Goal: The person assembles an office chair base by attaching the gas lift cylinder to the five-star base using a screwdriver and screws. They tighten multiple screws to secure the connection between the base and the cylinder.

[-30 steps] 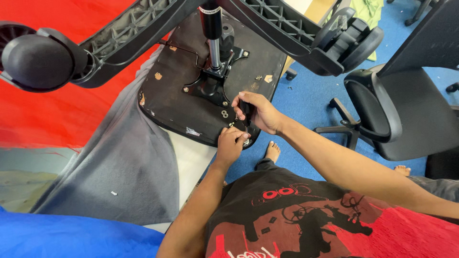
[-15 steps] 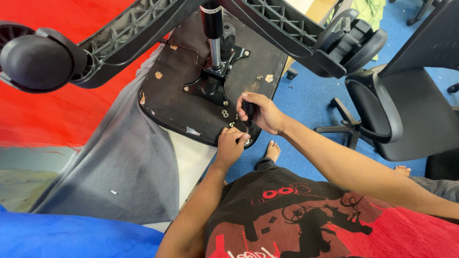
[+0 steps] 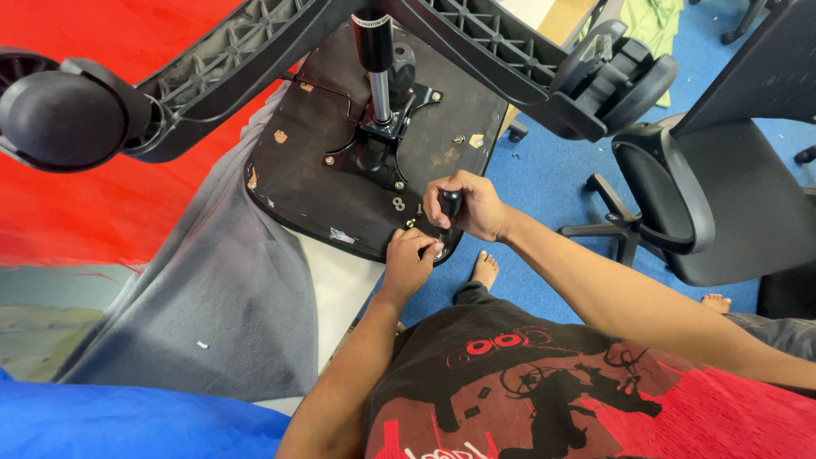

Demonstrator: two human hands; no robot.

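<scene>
Upturned office chair, seat underside (image 3: pixel 340 187) facing me on the table, gas column (image 3: pixel 378 76) sticking up at 12 o'clock, wheeled base legs spread overhead, caster (image 3: pixel 64 119) at 10 o'clock.

My right hand (image 3: pixel 472 208) is wrapped around a black screwdriver handle (image 3: pixel 449 204), fingers clamped tight on it, tool pointing down at the seat's near edge, 5 o'clock from the metal plate (image 3: pixel 374 153). My left hand (image 3: pixel 412 263) sits just below, at 6 o'clock of the tool, fingers curled together and pressing the seat rim beside the tip; I can't tell if they pinch a screw, the tip is hidden.

Loose washers (image 3: pixel 398 204) lie on the underside at 9 o'clock from my right hand, close by.

Step in hand, my judgement: driving or loosening a fastener at the seat's near corner, left hand steadying. Next move probably calls for keeping the driver upright on the screw head, firm downward push, turning from the wrist while the left keeps the seat from sliding.

Grey cloth (image 3: pixel 221 314) hangs at 8 o'clock, second black chair (image 3: pixel 731 221) stands at 3 o'clock on blue carpet (image 3: pixel 544 187).
</scene>
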